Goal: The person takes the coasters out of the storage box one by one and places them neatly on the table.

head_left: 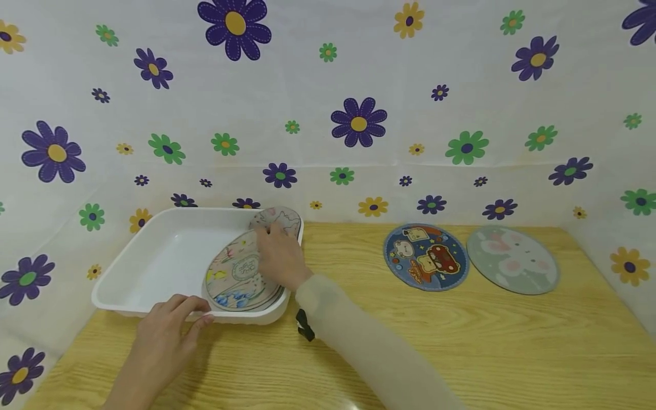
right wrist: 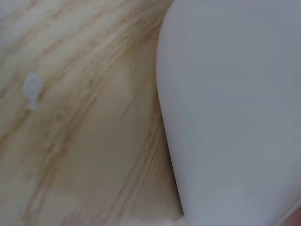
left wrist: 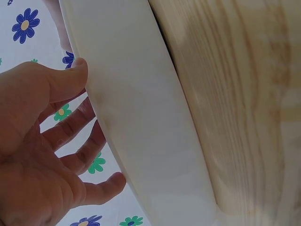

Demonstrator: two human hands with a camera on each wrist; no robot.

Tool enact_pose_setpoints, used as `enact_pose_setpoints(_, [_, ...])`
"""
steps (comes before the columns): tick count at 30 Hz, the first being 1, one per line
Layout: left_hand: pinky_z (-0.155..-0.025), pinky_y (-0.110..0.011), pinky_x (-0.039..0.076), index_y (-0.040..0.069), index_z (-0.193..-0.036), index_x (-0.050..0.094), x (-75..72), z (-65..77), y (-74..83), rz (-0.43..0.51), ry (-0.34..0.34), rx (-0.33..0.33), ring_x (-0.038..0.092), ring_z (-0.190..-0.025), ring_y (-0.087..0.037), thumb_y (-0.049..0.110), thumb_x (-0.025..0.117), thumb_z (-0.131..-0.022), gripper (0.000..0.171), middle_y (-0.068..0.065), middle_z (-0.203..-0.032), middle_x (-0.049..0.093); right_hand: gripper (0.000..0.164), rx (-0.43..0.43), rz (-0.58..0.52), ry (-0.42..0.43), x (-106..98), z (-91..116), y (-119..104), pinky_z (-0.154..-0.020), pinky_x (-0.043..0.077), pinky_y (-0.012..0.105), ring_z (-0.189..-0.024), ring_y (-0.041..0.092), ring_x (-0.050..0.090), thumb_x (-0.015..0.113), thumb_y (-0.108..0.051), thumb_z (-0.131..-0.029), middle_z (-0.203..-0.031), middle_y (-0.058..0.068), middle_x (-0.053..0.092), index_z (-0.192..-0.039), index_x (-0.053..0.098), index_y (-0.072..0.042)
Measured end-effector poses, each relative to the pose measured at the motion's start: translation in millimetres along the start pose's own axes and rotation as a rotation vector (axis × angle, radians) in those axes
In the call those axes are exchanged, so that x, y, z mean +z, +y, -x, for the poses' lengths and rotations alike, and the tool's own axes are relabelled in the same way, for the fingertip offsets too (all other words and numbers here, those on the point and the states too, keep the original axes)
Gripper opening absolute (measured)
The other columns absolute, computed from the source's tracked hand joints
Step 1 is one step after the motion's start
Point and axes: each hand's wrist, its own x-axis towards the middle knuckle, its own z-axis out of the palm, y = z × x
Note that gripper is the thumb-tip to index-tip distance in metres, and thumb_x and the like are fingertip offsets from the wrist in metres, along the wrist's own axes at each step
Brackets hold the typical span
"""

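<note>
A white plastic tray (head_left: 169, 267) stands at the left of the table, with several round printed mats stacked at its right end. On top lies a beige mat (head_left: 225, 267) with yellow and blue drawings. Behind it a grey-pink mat (head_left: 288, 219) leans over the far right corner. My right hand (head_left: 282, 256) reaches over the stack and grips the beige mat near its far right edge, fingertips partly hidden. With thumb outside and fingers over the rim, my left hand (head_left: 169, 327) pinches the tray's front rim (left wrist: 101, 122). The right wrist view shows mainly the tray's outer wall (right wrist: 225, 113).
Toward the back right of the wooden table (head_left: 359, 341) lie a blue round mat (head_left: 405, 267) with cartoon figures and a grey-green round mat (head_left: 492, 262) with a rabbit face, edges close together. A flower-patterned white cloth (head_left: 318, 85) hangs behind and along both sides.
</note>
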Motion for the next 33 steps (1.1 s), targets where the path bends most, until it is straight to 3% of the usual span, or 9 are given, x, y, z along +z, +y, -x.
enact_pose_setpoints(3, [-0.068, -0.059, 0.050, 0.013, -0.092, 0.071, -0.2, 0.1, 0.1, -0.001, 0.002, 0.003, 0.066, -0.086, -0.039, 0.008, 0.085, -0.080, 0.019, -0.008, -0.096, 0.072, 0.061, -0.006, 0.010, 0.024, -0.1, 1.0, -0.6, -0.097, 0.055, 0.032, -0.114, 0.014, 0.062, 0.069, -0.011, -0.090, -0.131, 0.003, 0.063, -0.148, 0.049, -0.014])
enact_pose_setpoints(6, [-0.067, -0.058, 0.050, 0.013, -0.092, 0.071, -0.5, 0.7, 0.3, -0.002, 0.001, 0.003, 0.066, -0.085, -0.039, 0.008, 0.085, -0.080, 0.019, -0.008, -0.096, 0.072, 0.052, -0.018, 0.031, 0.071, 0.6, 1.5, -0.8, -0.094, 0.056, 0.028, -0.109, 0.014, 0.066, 0.068, -0.009, -0.090, -0.127, 0.002, 0.067, -0.140, 0.055, -0.012])
enact_pose_setpoints(9, [-0.068, -0.058, 0.050, 0.012, -0.092, 0.071, -1.3, 1.3, 0.4, -0.002, 0.004, 0.002, 0.066, -0.085, -0.039, 0.008, 0.085, -0.080, 0.019, -0.008, -0.095, 0.072, 0.030, -0.015, 0.014, 0.124, 0.8, 2.5, -1.4, -0.083, 0.057, 0.023, -0.096, 0.013, 0.067, 0.067, -0.008, -0.092, -0.112, 0.001, 0.071, -0.122, 0.066, -0.011])
enact_pose_setpoints(12, [-0.068, -0.059, 0.051, 0.012, -0.092, 0.071, -2.2, 1.5, 0.2, 0.003, 0.007, 0.001, 0.066, -0.086, -0.039, 0.007, 0.085, -0.080, 0.019, -0.008, -0.095, 0.072, 0.019, -0.011, -0.048, 0.170, 0.5, 3.4, -1.5, -0.073, 0.056, 0.021, -0.087, 0.012, 0.066, 0.064, -0.009, -0.097, -0.101, 0.000, 0.072, -0.114, 0.072, -0.012])
enact_pose_setpoints(15, [-0.067, -0.059, 0.051, 0.012, -0.092, 0.071, -2.1, 1.1, 0.2, 0.005, 0.002, -0.008, 0.067, -0.087, -0.039, 0.008, 0.085, -0.080, 0.019, -0.008, -0.096, 0.073, 0.024, -0.025, -0.079, 0.193, -0.2, 4.0, -0.8, -0.073, 0.055, 0.023, -0.090, 0.011, 0.068, 0.061, -0.012, -0.100, -0.103, -0.001, 0.074, -0.120, 0.073, -0.015])
enact_pose_setpoints(19, [-0.065, -0.058, 0.051, 0.014, -0.092, 0.071, -1.7, -0.1, -0.2, 0.006, -0.004, -0.011, 0.067, -0.086, -0.039, 0.009, 0.085, -0.081, 0.019, -0.007, -0.096, 0.073, 0.023, -0.091, -0.067, 0.190, -4.7, 2.8, 0.3, -0.070, 0.054, 0.020, -0.088, 0.010, 0.069, 0.059, -0.013, -0.101, -0.104, -0.001, 0.076, -0.118, 0.074, -0.017])
enact_pose_setpoints(26, [-0.063, -0.059, 0.051, 0.013, -0.090, 0.071, -2.1, -5.3, -3.2, 0.003, 0.017, 0.016, 0.067, -0.084, -0.041, 0.009, 0.086, -0.079, 0.019, -0.008, -0.093, 0.072, 0.019, -0.158, -0.083, 0.093, -27.3, 5.3, -4.1, -0.053, 0.046, 0.013, -0.066, 0.004, 0.062, 0.059, -0.012, -0.103, -0.098, -0.001, 0.078, -0.118, 0.070, -0.013])
enact_pose_setpoints(30, [-0.062, -0.059, 0.050, 0.014, -0.090, 0.071, -2.3, -5.2, -4.4, 0.001, 0.002, 0.004, 0.067, -0.084, -0.041, 0.009, 0.086, -0.079, 0.019, -0.008, -0.093, 0.072, 0.023, -0.157, -0.183, 0.070, -36.2, 9.0, -4.6, -0.062, 0.051, 0.013, -0.074, 0.005, 0.067, 0.058, -0.009, -0.103, -0.106, 0.001, 0.078, -0.121, 0.070, -0.011])
enact_pose_setpoints(33, [-0.062, -0.058, 0.051, 0.014, -0.091, 0.071, -1.8, -6.3, -5.5, -0.001, -0.013, -0.007, 0.067, -0.085, -0.041, 0.011, 0.085, -0.081, 0.017, -0.008, -0.094, 0.072, 0.028, -0.138, -0.301, 0.082, -41.6, 14.0, -2.6, -0.079, 0.056, 0.016, -0.094, 0.009, 0.072, 0.057, -0.005, -0.102, -0.119, 0.004, 0.076, -0.126, 0.070, -0.009])
